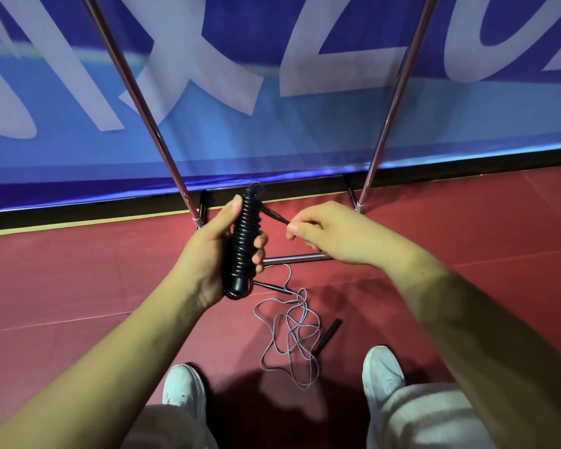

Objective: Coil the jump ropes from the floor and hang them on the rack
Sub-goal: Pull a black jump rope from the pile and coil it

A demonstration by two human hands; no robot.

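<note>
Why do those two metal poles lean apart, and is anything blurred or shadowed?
Head view: the wide-angle lens splays the rack poles outward and bows the banner, whose lettering smears at upper left; the left hand and black rope look sharp; a shadow pools on the floor between the shoes.

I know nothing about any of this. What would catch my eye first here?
At centre, the left hand grips a black jump rope wound into a tight ribbed bundle, while the right hand pinches its loose end. Below them, a thin grey jump rope lies tangled on the red floor. Behind it all stands a blue banner with huge white letters.
</note>
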